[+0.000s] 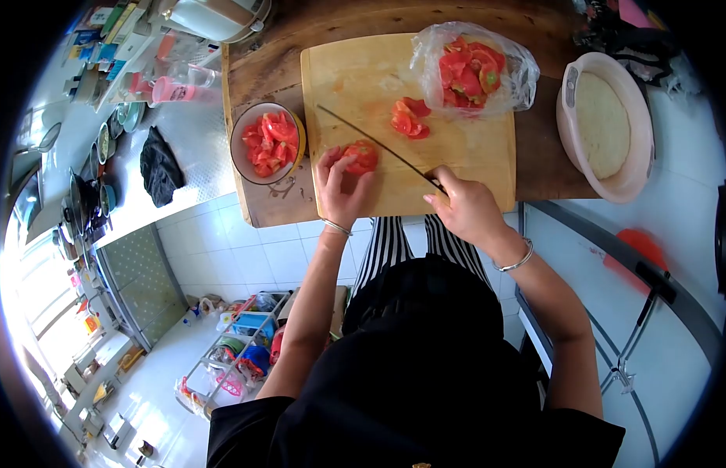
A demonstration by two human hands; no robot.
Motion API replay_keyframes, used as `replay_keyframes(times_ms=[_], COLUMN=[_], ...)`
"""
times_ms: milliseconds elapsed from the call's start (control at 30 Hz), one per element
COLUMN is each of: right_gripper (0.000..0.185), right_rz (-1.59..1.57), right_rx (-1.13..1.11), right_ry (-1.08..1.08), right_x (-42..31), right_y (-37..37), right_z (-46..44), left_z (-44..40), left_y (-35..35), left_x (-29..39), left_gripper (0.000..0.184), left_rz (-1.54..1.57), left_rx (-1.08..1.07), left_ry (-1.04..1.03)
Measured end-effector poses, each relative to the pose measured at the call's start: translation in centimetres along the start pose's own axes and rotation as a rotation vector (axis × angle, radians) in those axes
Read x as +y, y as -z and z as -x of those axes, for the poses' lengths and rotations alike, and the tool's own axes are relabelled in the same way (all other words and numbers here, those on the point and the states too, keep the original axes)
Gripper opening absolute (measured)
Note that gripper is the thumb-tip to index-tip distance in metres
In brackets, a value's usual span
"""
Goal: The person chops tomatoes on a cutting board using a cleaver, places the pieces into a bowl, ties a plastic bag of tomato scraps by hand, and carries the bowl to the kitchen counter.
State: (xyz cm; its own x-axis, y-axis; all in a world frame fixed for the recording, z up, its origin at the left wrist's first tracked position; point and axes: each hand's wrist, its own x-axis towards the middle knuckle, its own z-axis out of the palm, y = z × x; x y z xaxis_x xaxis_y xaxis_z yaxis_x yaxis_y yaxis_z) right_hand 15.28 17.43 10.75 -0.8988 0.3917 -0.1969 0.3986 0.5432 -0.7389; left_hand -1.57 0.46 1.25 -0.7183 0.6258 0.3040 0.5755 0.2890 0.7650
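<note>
My right hand (461, 204) is wrapped round the handle of a knife (378, 144), whose thin blade slants up and left over the wooden cutting board (472, 168). On the board's left side, my left hand (339, 187) has its fingers on a piece of tomato (361, 157), just below the blade. Cut tomato pieces (410, 118) lie above the blade, near the middle of the board. A clear plastic bag (519, 74) at the upper right holds more tomato. Left of the board stands a bowl (236, 144) filled with tomato chunks.
An oval pinkish basin (567, 117) with a pale, dough-like mass stands at the right table edge. The wooden table (273, 207) ends just in front of my body. A metal counter (199, 160) with a black cloth (160, 166) is at left, a storage rack (234, 351) below.
</note>
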Motion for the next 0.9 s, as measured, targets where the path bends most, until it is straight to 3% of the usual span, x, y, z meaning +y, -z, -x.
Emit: replay_keyframes(times_ms=[167,367,500,600,700,800,900], right_gripper=[0.024,0.021,0.021,0.024,0.029,0.027,0.027], right_rz=[0.256,0.350,0.256,0.163,0.200,0.069,0.032], right_rx=[-0.022,0.045,0.012,-0.034,-0.169,-0.099,-0.093], right_ry=[0.075,0.136,0.098,0.060,-0.108,-0.048,-0.095], right_x=[-0.8,-0.9,-1.6,-2.1,-3.3,-0.9,-0.6], right_y=[-0.7,-2.0,-2.0,-0.9,-0.6,-3.2,-3.0], right_z=[1.5,1.2,0.2,0.5,-1.8,-4.4,-3.7], left_z=[0.1,0.2,0.3,0.4,-0.3,-0.3,-0.3], left_y=[-1.1,-1.6,-1.8,-2.0,-1.7,-1.5,-1.2], left_x=[0.0,-0.6,-1.3,-0.9,0.1,0.0,0.5], left_gripper=[0.041,0.039,0.037,0.038,0.036,0.038,0.053], left_rz=[0.014,0.123,-0.013,0.064,0.009,0.013,-0.071], left_rx=[0.045,0.027,0.017,0.055,0.094,0.072,0.024], left_ry=[0.050,0.118,0.057,0.142,0.051,-0.021,-0.030])
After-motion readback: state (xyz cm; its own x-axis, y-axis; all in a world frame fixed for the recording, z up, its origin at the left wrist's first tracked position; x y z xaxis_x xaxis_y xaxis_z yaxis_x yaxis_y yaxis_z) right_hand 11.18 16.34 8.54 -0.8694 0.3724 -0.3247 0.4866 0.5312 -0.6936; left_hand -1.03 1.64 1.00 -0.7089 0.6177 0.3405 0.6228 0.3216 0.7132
